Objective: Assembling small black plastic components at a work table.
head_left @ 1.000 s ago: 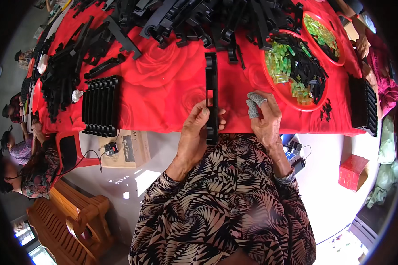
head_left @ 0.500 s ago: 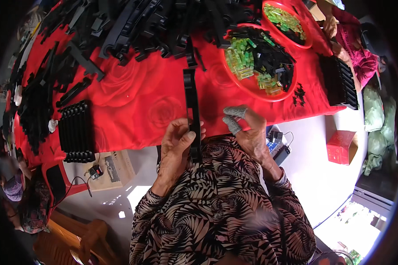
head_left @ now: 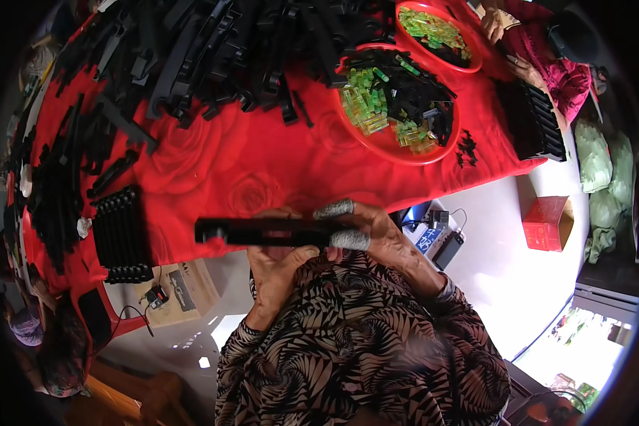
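A long black plastic spirit-level body [head_left: 227, 231] lies crosswise in front of my chest, over the table's near edge. My left hand [head_left: 273, 275] is closed round its middle from below, thumb on the near side and fingers partly hidden behind it. At the right end, my right hand [head_left: 387, 245] pinches the body between fingers wearing grey finger covers [head_left: 349, 239]. The body's left end sticks out free. Beyond my hands, a red basin [head_left: 397, 155] contains green-yellow vials [head_left: 362, 99] and small black parts.
A heap of black level bodies [head_left: 227, 50] covers the far side of the red tablecloth [head_left: 192, 174]. One neat stack [head_left: 119, 231] stands at left, another [head_left: 529, 121] at right beside another person's hand [head_left: 525, 71]. A second red basin [head_left: 468, 69] sits farther back.
The level body has turned from upright to crosswise. My right hand has come in to the left and taken hold of its right end, while my left hand keeps its grip.
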The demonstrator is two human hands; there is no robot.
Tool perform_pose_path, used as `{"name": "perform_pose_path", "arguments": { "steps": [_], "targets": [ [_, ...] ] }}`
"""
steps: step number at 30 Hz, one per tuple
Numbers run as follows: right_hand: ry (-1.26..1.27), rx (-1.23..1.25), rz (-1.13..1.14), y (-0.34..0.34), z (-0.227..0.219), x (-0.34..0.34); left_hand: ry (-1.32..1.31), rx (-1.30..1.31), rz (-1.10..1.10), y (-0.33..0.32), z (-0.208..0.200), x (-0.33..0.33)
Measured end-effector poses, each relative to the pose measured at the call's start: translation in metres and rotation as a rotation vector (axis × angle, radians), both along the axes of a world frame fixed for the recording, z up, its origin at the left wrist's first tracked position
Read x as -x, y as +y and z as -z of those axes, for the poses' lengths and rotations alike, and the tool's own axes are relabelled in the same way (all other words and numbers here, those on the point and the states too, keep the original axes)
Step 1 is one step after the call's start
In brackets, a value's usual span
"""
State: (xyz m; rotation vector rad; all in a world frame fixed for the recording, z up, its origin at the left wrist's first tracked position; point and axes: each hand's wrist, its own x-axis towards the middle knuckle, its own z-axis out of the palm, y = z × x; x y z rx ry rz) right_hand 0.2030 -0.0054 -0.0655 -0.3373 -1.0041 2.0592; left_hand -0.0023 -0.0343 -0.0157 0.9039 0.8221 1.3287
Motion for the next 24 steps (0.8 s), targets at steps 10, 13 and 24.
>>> {"name": "perform_pose_path", "arguments": {
  "steps": [10, 13, 24],
  "targets": [
    [-0.504, 0.151, 0.286, 0.034, -0.069, -0.001, -0.335, 0.371, 0.367, 0.004, -0.013, 0.025],
    [-0.577, -0.102, 0.329, 0.043, -0.062, -0.002, -0.308, 0.411, 0.489, 0.002, -0.017, 0.026],
    [-0.727, -0.441, 0.852, 0.065, -0.056, -0.037, -0.36, 0.548, 0.156, -0.007, -0.002, 0.017]
  ]
}}
